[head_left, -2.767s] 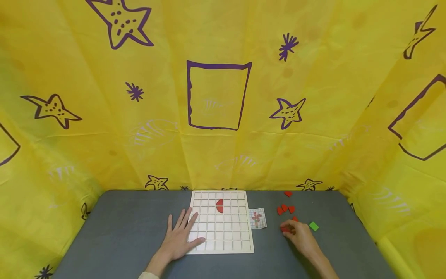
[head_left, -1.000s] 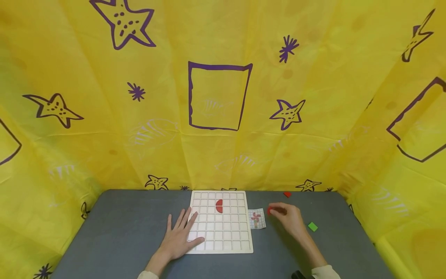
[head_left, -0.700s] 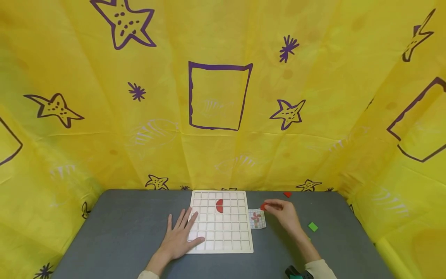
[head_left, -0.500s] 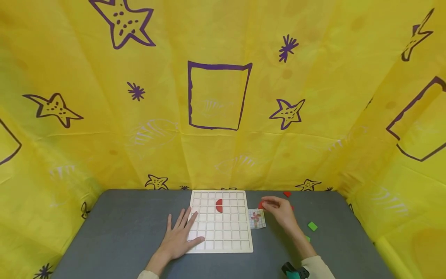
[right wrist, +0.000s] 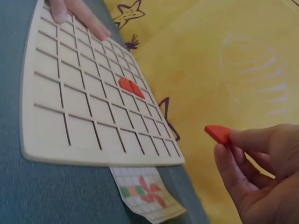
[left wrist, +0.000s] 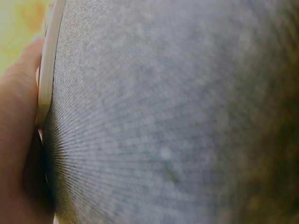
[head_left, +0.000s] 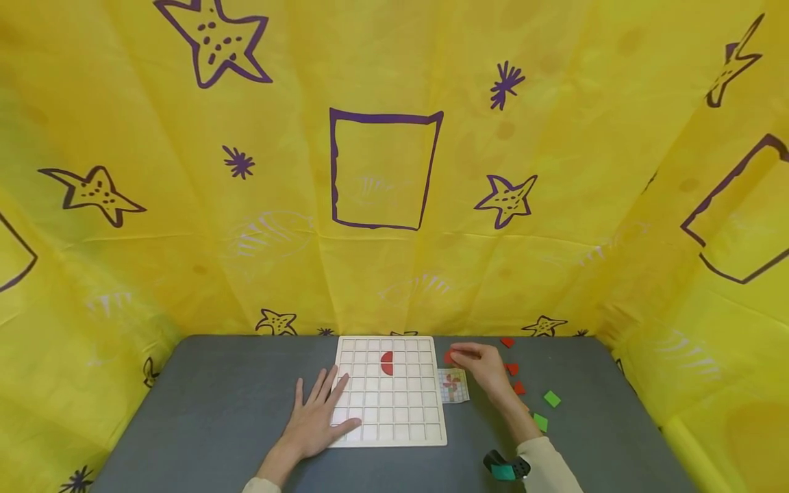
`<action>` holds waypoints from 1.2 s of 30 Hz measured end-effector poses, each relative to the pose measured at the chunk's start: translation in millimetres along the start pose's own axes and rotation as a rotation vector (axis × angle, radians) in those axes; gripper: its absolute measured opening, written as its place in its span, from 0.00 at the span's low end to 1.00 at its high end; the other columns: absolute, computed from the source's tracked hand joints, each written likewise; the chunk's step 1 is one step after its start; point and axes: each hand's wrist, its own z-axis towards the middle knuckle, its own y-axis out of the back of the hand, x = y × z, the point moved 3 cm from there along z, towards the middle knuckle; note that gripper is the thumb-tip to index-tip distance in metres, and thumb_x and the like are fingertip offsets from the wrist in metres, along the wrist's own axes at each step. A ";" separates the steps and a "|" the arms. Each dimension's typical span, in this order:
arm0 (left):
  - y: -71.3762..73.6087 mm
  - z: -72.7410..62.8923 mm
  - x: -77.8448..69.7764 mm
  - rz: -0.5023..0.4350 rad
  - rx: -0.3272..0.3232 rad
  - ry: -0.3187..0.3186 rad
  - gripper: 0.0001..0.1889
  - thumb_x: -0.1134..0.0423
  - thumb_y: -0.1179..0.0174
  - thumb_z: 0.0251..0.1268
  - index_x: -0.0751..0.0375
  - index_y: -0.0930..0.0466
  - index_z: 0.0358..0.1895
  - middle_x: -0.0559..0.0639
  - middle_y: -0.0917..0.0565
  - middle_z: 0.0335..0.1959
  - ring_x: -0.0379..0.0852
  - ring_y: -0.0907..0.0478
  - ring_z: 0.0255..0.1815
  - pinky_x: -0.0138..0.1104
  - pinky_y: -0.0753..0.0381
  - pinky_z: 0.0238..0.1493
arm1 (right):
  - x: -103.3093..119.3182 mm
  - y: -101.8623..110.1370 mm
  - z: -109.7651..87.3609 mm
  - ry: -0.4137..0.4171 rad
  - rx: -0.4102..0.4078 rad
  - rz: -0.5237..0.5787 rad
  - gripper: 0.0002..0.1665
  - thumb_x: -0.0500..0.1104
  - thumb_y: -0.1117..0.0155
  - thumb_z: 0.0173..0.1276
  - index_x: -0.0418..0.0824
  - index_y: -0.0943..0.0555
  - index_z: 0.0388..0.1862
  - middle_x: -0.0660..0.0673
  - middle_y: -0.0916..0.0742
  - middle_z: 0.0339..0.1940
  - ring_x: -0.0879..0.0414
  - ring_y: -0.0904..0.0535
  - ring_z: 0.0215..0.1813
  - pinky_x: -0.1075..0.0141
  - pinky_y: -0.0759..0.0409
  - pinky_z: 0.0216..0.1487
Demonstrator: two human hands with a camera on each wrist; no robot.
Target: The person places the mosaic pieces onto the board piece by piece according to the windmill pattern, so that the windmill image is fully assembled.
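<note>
My left hand (head_left: 317,421) rests with spread, straight fingers on the left edge of a white gridded board (head_left: 401,414). Two red quarter-round pieces (head_left: 387,363) sit together in the board's upper middle, forming a half disc. To the right of the board, my right hand (head_left: 483,370) pinches another red quarter-round piece (right wrist: 217,134) between thumb and index finger, held in the air. A paper pattern card (head_left: 454,385) lies against the board's right edge, showing a red pinwheel figure on a grid. The left wrist view shows mostly tabletop, with part of the hand at the board's edge.
Loose red pieces (head_left: 512,369) lie on the dark grey table (head_left: 234,397) beyond the right forearm. Green pieces (head_left: 552,398) lie nearer, one close to the forearm. A yellow patterned cloth (head_left: 382,287) encloses the back and sides. A dark band (head_left: 505,467) is by the right sleeve.
My right hand picked up a red piece from the loose pieces and moved left with it toward the board, uncovering red and green pieces. The left hand has stayed in place.
</note>
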 end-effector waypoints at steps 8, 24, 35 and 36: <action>2.9 -0.3 -2.5 -0.005 0.002 -0.008 0.48 0.26 0.50 0.59 0.52 0.43 0.77 0.55 0.50 0.80 0.60 0.55 0.79 0.66 0.69 0.69 | 0.0 -16.4 10.1 0.012 0.059 -0.050 0.16 0.36 0.32 0.65 0.28 0.16 0.49 0.36 0.11 0.42 0.40 0.14 0.43 0.48 0.18 0.50; 5.7 -0.5 -3.3 -0.013 -0.007 -0.005 0.48 0.26 0.49 0.59 0.53 0.42 0.76 0.55 0.48 0.79 0.60 0.53 0.78 0.66 0.69 0.69 | -15.8 -54.7 21.4 -0.005 0.128 0.036 0.17 0.36 0.31 0.63 0.25 0.16 0.47 0.36 0.11 0.40 0.42 0.13 0.42 0.57 0.15 0.46; 4.7 -0.3 -2.8 -0.004 -0.015 -0.005 0.49 0.26 0.49 0.59 0.53 0.42 0.77 0.55 0.48 0.79 0.60 0.53 0.78 0.66 0.68 0.70 | -22.3 -80.7 23.5 -0.030 0.138 0.092 0.17 0.33 0.33 0.64 0.22 0.18 0.48 0.36 0.12 0.39 0.49 0.12 0.39 0.61 0.15 0.42; 4.4 -0.2 -2.7 -0.006 -0.011 -0.005 0.49 0.25 0.49 0.58 0.54 0.42 0.76 0.55 0.48 0.79 0.60 0.53 0.78 0.66 0.68 0.69 | -24.1 -82.2 23.8 -0.037 0.133 0.089 0.16 0.33 0.32 0.64 0.23 0.17 0.48 0.37 0.12 0.38 0.50 0.13 0.38 0.61 0.15 0.42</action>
